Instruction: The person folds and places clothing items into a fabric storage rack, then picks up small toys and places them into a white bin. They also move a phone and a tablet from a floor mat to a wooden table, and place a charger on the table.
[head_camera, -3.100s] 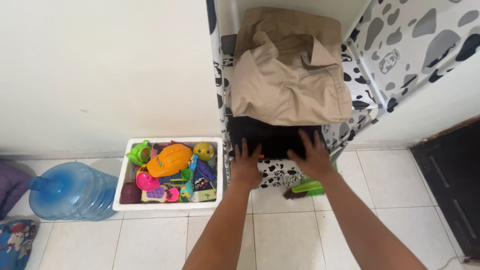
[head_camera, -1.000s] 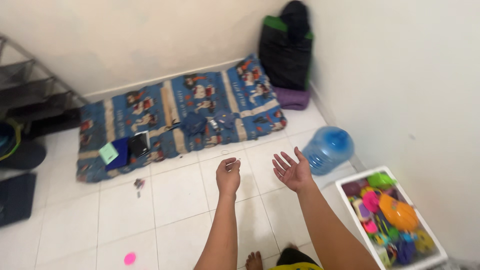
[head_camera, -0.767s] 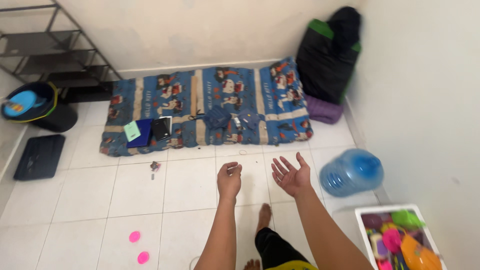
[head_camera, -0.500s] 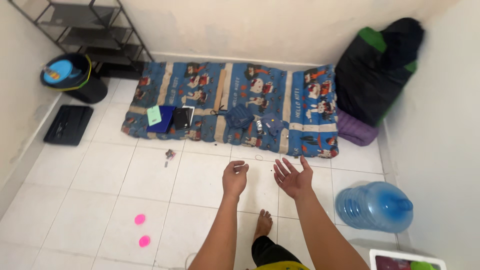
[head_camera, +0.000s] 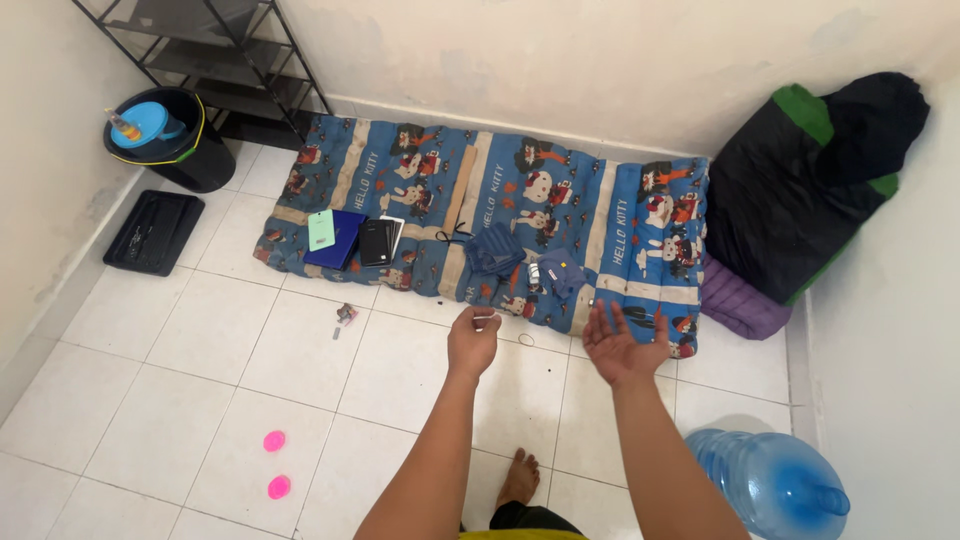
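Observation:
My left hand hangs in the air over the white tiled floor, fingers loosely curled with nothing in it. To its right, my right hand is held palm up with fingers spread, holding nothing. Both hover just in front of a blue cartoon-print mattress lying on the floor. On the mattress lie a folded blue cloth, a smaller blue cloth, a dark blue booklet, a pale green phone and black phones. My bare foot shows below.
A black and green bag and a purple bundle sit in the right corner. A blue water jug lies at bottom right. A black bucket, black tray and metal rack stand at left. Pink discs dot the floor.
My view has swung from the wardrobe and toy box round to the mattress, which now fills the middle. Both hands stay raised with nothing in them and have drifted nearer the mattress edge.

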